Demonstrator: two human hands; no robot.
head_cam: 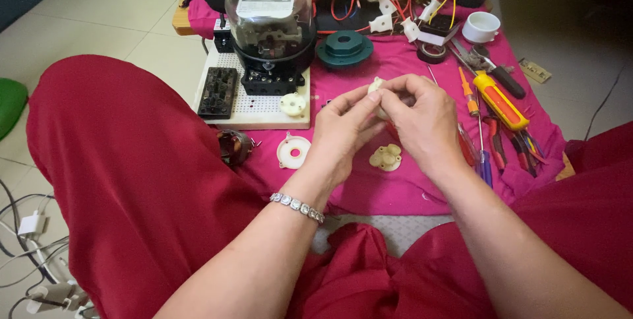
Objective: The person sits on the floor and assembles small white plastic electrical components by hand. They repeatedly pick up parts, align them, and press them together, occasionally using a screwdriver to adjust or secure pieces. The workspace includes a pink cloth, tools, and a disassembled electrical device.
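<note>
Both hands pinch 1 small cream plastic part (377,88) together, left hand (339,131) and right hand (425,121) fingertips closed tight on it. Another cream piece (386,157) sits just below the fingers, screwdrivers (498,101) off right

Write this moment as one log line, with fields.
left hand: grips cream part | right hand: pinches same part | below: cream fitting on pink cloth

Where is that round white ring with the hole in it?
In the head view, the white ring lies on the pink cloth, just left of the left hand and below the perforated white board carrying the glass-domed meter.
</note>
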